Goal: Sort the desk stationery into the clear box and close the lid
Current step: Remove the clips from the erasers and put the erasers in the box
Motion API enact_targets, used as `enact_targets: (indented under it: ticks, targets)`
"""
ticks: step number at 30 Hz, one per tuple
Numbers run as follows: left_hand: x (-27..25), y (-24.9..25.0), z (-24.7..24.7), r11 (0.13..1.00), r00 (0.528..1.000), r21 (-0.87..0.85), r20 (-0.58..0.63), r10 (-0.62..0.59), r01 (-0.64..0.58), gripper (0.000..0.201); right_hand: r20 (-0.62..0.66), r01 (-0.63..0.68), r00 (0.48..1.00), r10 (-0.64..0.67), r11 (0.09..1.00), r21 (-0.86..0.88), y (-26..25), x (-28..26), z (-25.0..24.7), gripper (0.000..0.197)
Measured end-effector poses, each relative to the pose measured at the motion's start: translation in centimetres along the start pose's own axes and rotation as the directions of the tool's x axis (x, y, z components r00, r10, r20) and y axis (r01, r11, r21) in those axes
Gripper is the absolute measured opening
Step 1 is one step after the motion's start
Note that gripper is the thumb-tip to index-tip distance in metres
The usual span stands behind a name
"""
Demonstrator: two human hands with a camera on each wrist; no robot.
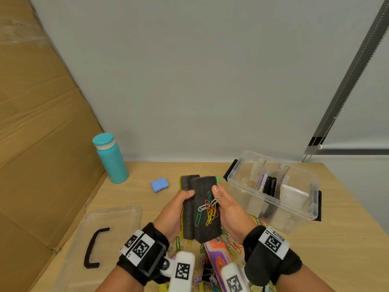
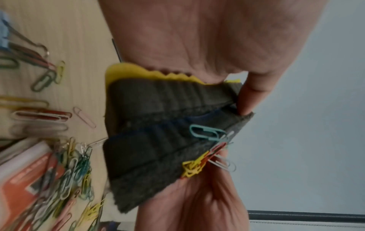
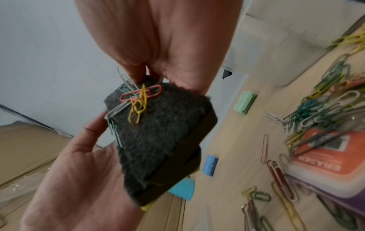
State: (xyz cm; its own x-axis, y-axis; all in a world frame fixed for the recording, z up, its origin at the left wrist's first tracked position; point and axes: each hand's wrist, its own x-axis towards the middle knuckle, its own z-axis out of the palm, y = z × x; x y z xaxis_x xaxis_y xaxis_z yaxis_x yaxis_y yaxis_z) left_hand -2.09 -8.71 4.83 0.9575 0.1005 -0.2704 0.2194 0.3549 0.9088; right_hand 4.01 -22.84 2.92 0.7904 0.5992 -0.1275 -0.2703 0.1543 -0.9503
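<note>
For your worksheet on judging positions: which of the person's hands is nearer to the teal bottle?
Left. The left hand grips the erasers on the side facing the teal bottle; the right hand holds their far side, toward the clear box.

Both hands [image 1: 174, 209] [image 1: 228, 209] raised (grips curled)

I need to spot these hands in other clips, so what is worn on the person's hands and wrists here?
The left hand and right hand are bare, without gloves. Each wrist carries a black fabric wrist wrap crossed by a white band printed with black square tag markers. A white rounded block bearing the same kind of marker is mounted beside each wrist. No sleeves show.
</note>
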Motion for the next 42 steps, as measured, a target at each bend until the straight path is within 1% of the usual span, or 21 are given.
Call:
enact_targets:
  ticks: [2, 4, 6, 9, 12, 15, 17, 20, 22, 23, 27, 29, 33, 36, 37, 38, 39, 41, 42]
  targets:
    - [0.0, 0.1, -0.1, 1.0, 1.0, -0.016, 0.002, 0.004, -0.004, 0.038, -0.003, 0.024, 1.0, -0.024, 1.0, -0.012, -0.3, 0.2, 0.4, 0.044]
    - [0.0, 0.2, -0.3, 1.0, 0.999, 0.004, 0.025, 0.029, -0.029, 0.046, -0.005, 0.039, 0.999, -0.04, 0.992, -0.116, -0.5, 0.3, 0.4, 0.037]
    - [-0.2, 0.3, -0.6, 0.998, 0.995, 0.04, 0.081, 0.053, -0.056, 0.052, 0.008, 0.054, 0.999, -0.054, 0.975, -0.216, -0.7, 0.3, 0.4, 0.03]
    - [-0.1, 0.3, -1.1, 0.993, 0.99, 0.084, 0.122, 0.077, -0.088, 0.051, 0.044, 0.077, 0.997, -0.067, 0.959, -0.273, -1.1, 0.2, 0.5, 0.028]
    - [0.0, 0.3, -1.7, 0.989, 0.99, 0.097, 0.1, 0.104, -0.114, 0.061, 0.059, 0.128, 0.992, -0.114, 0.927, -0.352, -1.7, 0.2, 0.4, 0.03]
    - [0.0, 0.2, -2.0, 0.994, 0.993, -0.014, 0.04, 0.11, -0.11, 0.061, 0.017, 0.149, 0.988, -0.155, 0.908, -0.391, -1.5, -0.2, -0.3, 0.034]
    - [0.0, 0.1, -2.2, 0.993, 0.995, -0.068, 0.02, 0.097, -0.096, 0.059, 0.021, 0.153, 0.987, -0.16, 0.884, -0.443, -0.8, -0.7, -0.5, 0.035]
    - [0.1, -0.2, -2.2, 0.992, 0.998, -0.106, 0.015, 0.067, -0.065, 0.058, 0.046, 0.172, 0.982, -0.182, 0.777, -0.606, 0.3, -1.4, -0.6, 0.019]
    - [0.0, -0.3, -2.2, 0.992, 0.999, -0.12, -0.008, 0.047, -0.048, 0.059, 0.038, 0.176, 0.978, -0.203, 0.724, -0.667, 0.6, -1.5, -0.9, 0.009]
    - [0.0, -0.4, -2.2, 0.991, 0.999, -0.129, -0.011, 0.04, -0.042, 0.059, 0.035, 0.166, 0.98, -0.196, 0.704, -0.691, 0.8, -1.5, -1.1, 0.007]
    - [-0.1, -0.4, -2.3, 0.982, 0.999, -0.184, -0.03, 0.03, -0.036, 0.053, 0.046, 0.126, 0.988, -0.147, 0.603, -0.788, 1.5, -1.5, -2.2, 0.009]
    - [-0.1, -0.4, -2.7, 0.975, 0.999, -0.222, -0.048, 0.006, -0.017, 0.052, 0.044, 0.097, 0.993, -0.111, 0.529, -0.843, 2.2, -1.3, -3.0, 0.01]
    - [0.0, -0.5, -3.4, 0.964, 0.995, -0.262, -0.064, -0.071, 0.052, 0.053, 0.014, 0.046, 0.996, -0.087, 0.38, -0.924, 3.5, -0.9, -4.6, 0.02]
    - [-0.2, -0.6, -3.5, 0.959, 0.993, -0.272, -0.068, -0.1, 0.078, 0.051, -0.006, 0.001, 1.0, -0.029, 0.212, -0.977, 3.6, -1.0, -4.8, 0.022]
    - [-0.2, -0.6, -3.4, 0.959, 0.992, -0.27, -0.069, -0.104, 0.082, 0.051, 0.009, 0.018, 0.999, -0.05, 0.185, -0.983, 3.3, -1.2, -4.5, 0.022]
    - [-0.3, -0.6, -3.4, 0.961, 0.992, -0.263, -0.071, -0.108, 0.086, 0.051, 0.043, 0.06, 0.994, -0.097, 0.188, -0.98, 2.9, -1.4, -4.1, 0.022]
    - [-0.3, -0.7, -3.3, 0.962, 0.991, -0.257, -0.073, -0.111, 0.089, 0.051, 0.092, 0.126, 0.982, -0.165, 0.212, -0.969, 2.4, -1.6, -3.5, 0.023]
    - [-0.3, -0.8, -3.1, 0.965, 0.99, -0.241, -0.07, -0.118, 0.098, 0.051, 0.197, 0.285, 0.929, -0.312, 0.269, -0.92, 1.4, -1.9, -2.0, 0.029]
    - [-0.3, -0.8, -2.8, 0.966, 0.99, -0.236, -0.062, -0.125, 0.107, 0.05, 0.242, 0.355, 0.898, -0.367, 0.28, -0.892, 0.9, -1.9, -1.2, 0.033]
